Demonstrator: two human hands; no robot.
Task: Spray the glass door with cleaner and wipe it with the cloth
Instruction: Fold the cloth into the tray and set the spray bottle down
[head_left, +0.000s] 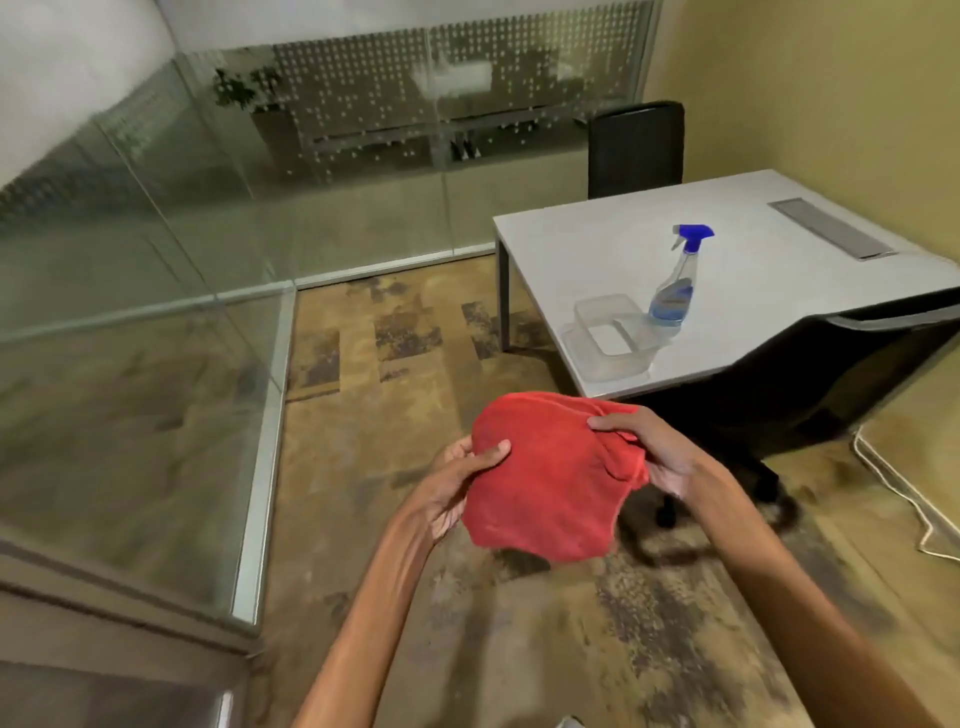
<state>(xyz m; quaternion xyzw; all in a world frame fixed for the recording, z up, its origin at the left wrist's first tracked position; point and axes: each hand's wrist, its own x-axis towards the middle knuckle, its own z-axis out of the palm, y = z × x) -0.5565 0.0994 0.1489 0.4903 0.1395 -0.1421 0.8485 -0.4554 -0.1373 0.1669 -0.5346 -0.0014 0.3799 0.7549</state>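
Head view: a red cloth (550, 478) is held in the air over the carpeted floor (405, 364), in front of the person and just short of the near corner of the worktop (779, 244). It is spread open with its broad face toward the camera. Its top edge runs left to right between the hands, and its lower edge hangs free.

The left grip (457, 483) pinches the cloth's left edge, with the thumb on the front and the fingers hidden behind. The right grip (660, 457) grasps the upper right corner, thumb lying across the top, with some fabric bunched under the palm. Both bare forearms rise from the bottom of the view and converge on the cloth.

The spray bottle (675, 280) stands upright on the worktop, well apart from both hands, its long axis vertical and its blue nozzle pointing left toward the glass panels (156, 364). Which panel is the door cannot be told. A clear plastic box (610, 338) sits just beside the bottle at the worktop's near corner. One black chair (636, 148) stands behind the worktop. A white cable (893, 499) lies on the floor at right.
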